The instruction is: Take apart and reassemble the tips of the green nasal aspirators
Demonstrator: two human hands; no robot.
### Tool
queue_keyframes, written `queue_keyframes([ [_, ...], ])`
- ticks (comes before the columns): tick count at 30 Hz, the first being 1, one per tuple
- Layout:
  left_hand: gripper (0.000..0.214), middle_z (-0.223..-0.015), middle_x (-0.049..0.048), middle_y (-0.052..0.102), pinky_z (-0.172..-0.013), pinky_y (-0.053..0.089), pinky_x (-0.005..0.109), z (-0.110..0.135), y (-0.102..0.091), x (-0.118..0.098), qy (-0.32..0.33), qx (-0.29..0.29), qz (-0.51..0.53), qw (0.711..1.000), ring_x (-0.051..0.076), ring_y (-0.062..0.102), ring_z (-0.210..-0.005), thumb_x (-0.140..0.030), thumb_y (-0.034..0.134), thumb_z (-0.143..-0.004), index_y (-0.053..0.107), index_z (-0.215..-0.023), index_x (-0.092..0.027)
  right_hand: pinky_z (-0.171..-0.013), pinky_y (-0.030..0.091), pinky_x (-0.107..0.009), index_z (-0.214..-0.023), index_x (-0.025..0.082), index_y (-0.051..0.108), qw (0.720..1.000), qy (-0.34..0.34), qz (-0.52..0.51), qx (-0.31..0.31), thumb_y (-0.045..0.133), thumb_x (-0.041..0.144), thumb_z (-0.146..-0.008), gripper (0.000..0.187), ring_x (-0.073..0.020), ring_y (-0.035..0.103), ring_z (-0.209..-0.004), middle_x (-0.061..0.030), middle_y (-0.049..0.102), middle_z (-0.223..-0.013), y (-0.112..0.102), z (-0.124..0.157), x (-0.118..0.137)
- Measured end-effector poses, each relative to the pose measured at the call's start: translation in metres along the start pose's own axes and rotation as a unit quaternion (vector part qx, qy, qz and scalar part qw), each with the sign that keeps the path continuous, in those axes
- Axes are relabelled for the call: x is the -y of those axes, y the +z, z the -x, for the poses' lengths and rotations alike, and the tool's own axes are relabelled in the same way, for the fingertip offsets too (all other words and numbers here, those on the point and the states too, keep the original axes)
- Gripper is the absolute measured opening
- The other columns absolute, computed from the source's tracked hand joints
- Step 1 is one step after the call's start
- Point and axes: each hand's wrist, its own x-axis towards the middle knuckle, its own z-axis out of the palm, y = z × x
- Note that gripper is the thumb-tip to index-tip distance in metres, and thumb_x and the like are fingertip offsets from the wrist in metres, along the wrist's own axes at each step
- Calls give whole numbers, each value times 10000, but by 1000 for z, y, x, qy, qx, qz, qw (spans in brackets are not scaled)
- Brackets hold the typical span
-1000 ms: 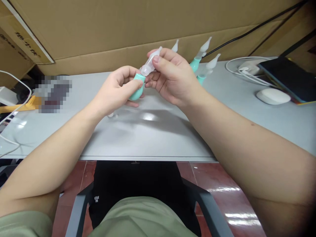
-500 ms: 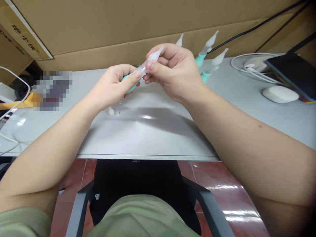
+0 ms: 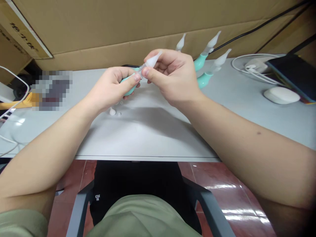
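Note:
In my left hand (image 3: 115, 84) lies a teal bulb nasal aspirator (image 3: 128, 89), tilted with its tip up to the right. My right hand (image 3: 174, 74) pinches the clear neck of that aspirator just below its white pointed tip (image 3: 153, 60). Thumb and fingers of both hands are closed on it, and the far fingers are partly hidden. On the table below my left hand lie a small white cone-shaped piece (image 3: 112, 111) and tiny white bits (image 3: 119, 114). Behind my right hand stand similar aspirators (image 3: 204, 80) with white tips.
The grey table (image 3: 148, 138) backs onto a cardboard wall (image 3: 111, 29). To the right are a white mouse (image 3: 281, 95), a coiled white cable (image 3: 237, 67) and a dark flat object (image 3: 293, 74). An orange item (image 3: 18, 103) and a white cable lie at left.
My right hand has shifted slightly down and turned around the aspirator's neck. My left hand keeps its grip almost unmoved. More of the standing aspirators shows behind my right hand.

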Motion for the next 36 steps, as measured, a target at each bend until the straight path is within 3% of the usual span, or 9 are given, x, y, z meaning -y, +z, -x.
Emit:
queue_keyframes([
  [4,433,-770,5,668,-573,479,272,1,1,-4,-12,-11,-3,1000,128,540,-621,-476,1005,-1156,783,-879,-228,-951,754,-432,-1024,297,749,998,-5,49,-25,1158,523,-1033,467,-229,811,-936,-3,758,-988,5,4,2],
  [8,529,-763,9,663,-566,468,270,2,0,-7,-12,-2,-10,1000,122,542,-608,-587,1019,-1152,764,-868,-222,-897,744,-422,-992,298,801,999,-33,-14,0,1164,430,-1017,387,-215,772,-891,2,755,-955,2,3,-3],
  [11,561,-755,5,651,-558,450,269,1,-3,-4,-2,19,15,1000,115,528,-590,-654,1028,-1135,781,-881,-218,-847,727,-408,-908,298,814,997,-32,-67,23,1231,575,-940,502,-203,740,-846,3,727,-907,0,2,-4],
  [16,386,-855,32,739,-553,468,219,0,-6,-1,-17,80,104,991,97,581,-627,-443,953,-1206,867,-921,-198,-843,759,-420,-891,305,805,995,-7,-94,44,1259,762,-829,646,-209,758,-826,12,736,-903,0,3,1],
  [23,352,-971,61,814,-554,534,175,-1,-4,-5,-64,94,150,982,97,676,-697,-280,877,-1241,919,-903,-192,-1012,789,-511,-974,342,885,995,72,-35,64,1206,615,-922,425,-300,852,-959,-14,869,-997,-10,8,8],
  [26,350,-884,58,775,-533,515,203,-3,-6,-2,-41,95,149,983,100,627,-648,-378,1004,-1170,930,-880,-196,-1034,802,-507,-955,340,933,994,65,-27,79,1185,562,-982,336,-285,857,-978,-25,872,-1063,-13,9,9],
  [29,496,-833,57,744,-527,496,246,-2,-8,1,-20,103,139,985,118,599,-637,-642,1153,-1003,939,-876,-213,-989,803,-458,-1002,326,957,992,78,-54,88,1159,525,-1034,285,-246,850,-962,-20,870,-1105,-17,9,6],
  [31,600,-783,53,708,-525,477,264,-1,-8,2,-25,107,121,987,128,575,-629,-764,1163,-943,929,-862,-217,-972,801,-434,-1016,313,944,987,99,-63,111,1174,549,-1021,330,-232,845,-966,-17,881,-1140,-18,8,5],
  [36,474,-845,45,704,-574,536,256,0,-5,0,-15,85,145,986,133,629,-678,-618,1139,-1004,901,-928,-215,-969,799,-447,-1030,323,859,987,110,-24,117,1170,756,-978,536,-258,849,-993,-13,849,-1063,-4,7,23],
])
